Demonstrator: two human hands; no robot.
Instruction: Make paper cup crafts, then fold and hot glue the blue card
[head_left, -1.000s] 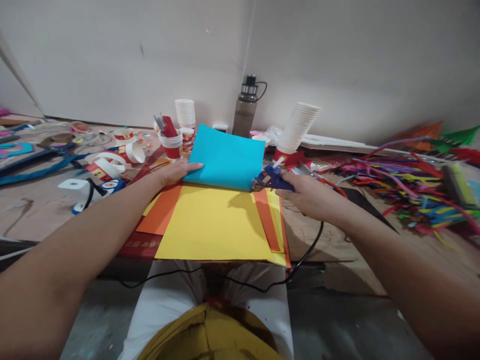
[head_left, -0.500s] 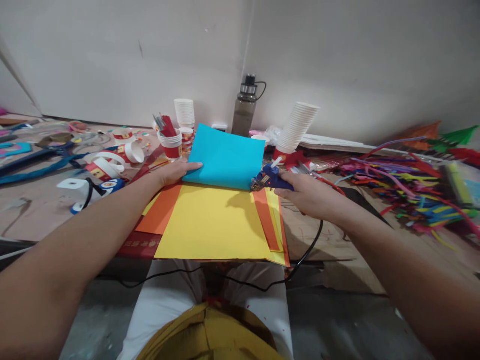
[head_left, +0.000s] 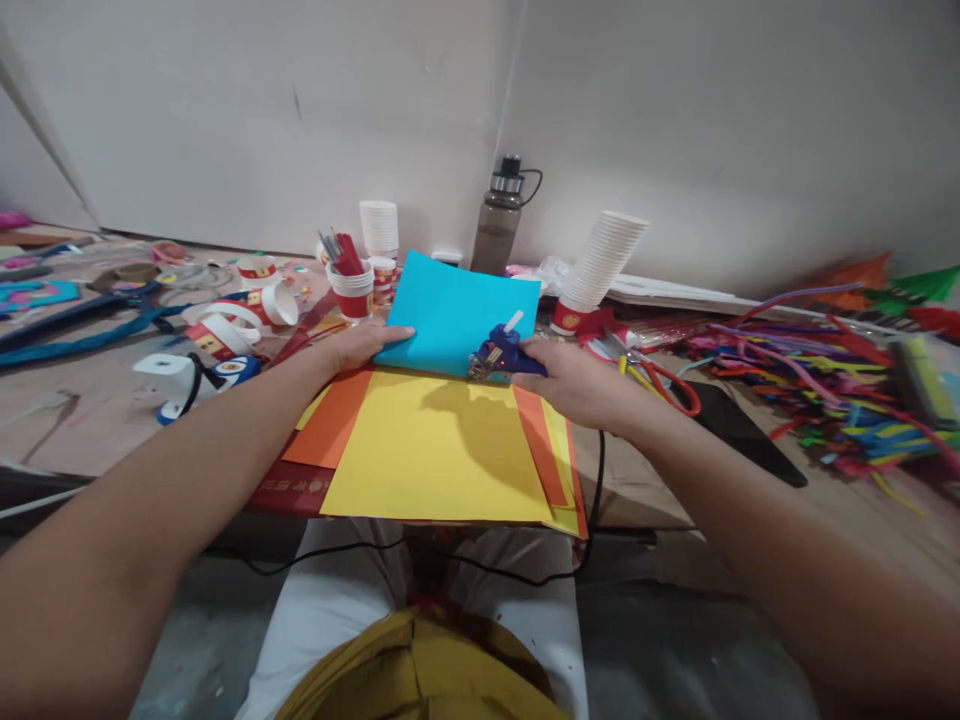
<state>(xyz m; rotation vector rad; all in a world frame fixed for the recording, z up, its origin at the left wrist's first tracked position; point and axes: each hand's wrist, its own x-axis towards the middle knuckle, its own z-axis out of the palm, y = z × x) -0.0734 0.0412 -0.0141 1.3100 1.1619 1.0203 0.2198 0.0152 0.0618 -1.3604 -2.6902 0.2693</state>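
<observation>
A sheet of blue paper [head_left: 454,305] stands raised at its far side above a yellow sheet [head_left: 427,440]. My left hand [head_left: 364,343] grips its left edge, thumb on top and the other fingers hidden beneath. In my right hand [head_left: 566,382] is a dark blue glue gun [head_left: 499,352] with a white glue stick poking out of its back. The gun's nozzle points left, by the lower edge of the blue paper; whether they touch, I cannot tell. Orange paper [head_left: 330,428] shows under the yellow sheet on both sides.
Paper cups with sticks [head_left: 351,290] and a water bottle [head_left: 496,225] stand behind. A tall cup stack [head_left: 600,270] leans at the right, near scissors [head_left: 649,370], a black tablet-like slab [head_left: 739,435] and pipe cleaners [head_left: 810,370]. The gun's black cord [head_left: 600,490] hangs over the table edge.
My right hand has carried the glue gun leftward along the lower edge of the blue paper. My left hand keeps its hold. The view has shifted slightly, uncovering the scissors.
</observation>
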